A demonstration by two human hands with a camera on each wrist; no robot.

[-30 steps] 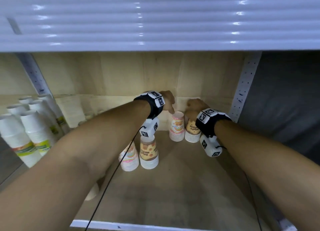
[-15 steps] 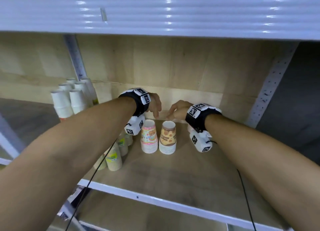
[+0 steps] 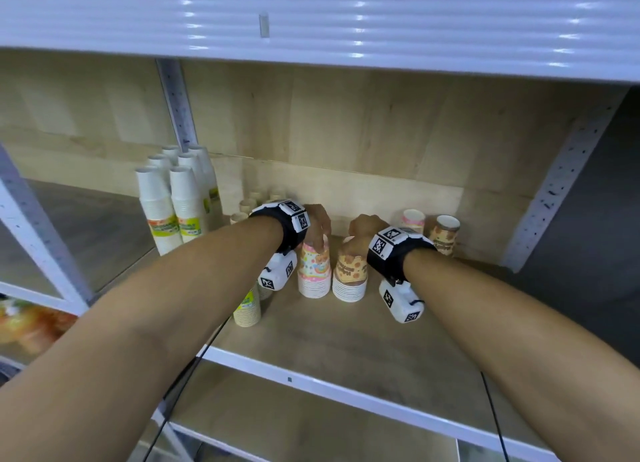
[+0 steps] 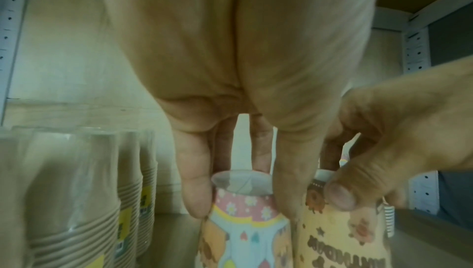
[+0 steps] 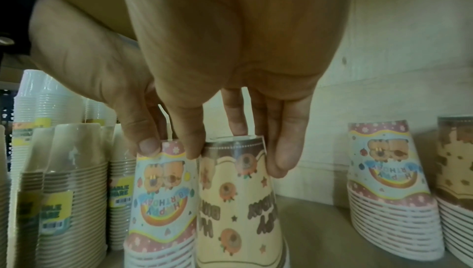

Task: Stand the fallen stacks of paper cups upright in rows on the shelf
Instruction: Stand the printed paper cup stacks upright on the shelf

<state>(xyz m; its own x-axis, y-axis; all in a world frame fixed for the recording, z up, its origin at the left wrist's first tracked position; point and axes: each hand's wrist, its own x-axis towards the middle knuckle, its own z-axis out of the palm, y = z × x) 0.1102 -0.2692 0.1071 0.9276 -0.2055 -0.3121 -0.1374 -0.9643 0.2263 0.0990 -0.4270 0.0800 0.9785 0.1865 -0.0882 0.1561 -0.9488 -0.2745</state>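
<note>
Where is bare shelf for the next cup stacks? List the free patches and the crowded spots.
Free: the shelf board in front of the pink stack and yellow stack, and the patch between these and the back pair. Crowded: the left side, by the white stacks.

Light comes from above me: white glare spots dot the ribbed shelf edge (image 3: 311,22) along the top of the head view. Under it the shelf is dimmer, shadowed at far right. Straight edges bow near the corners. Both wrist views are greenish, soft, and blurred close up.
</note>
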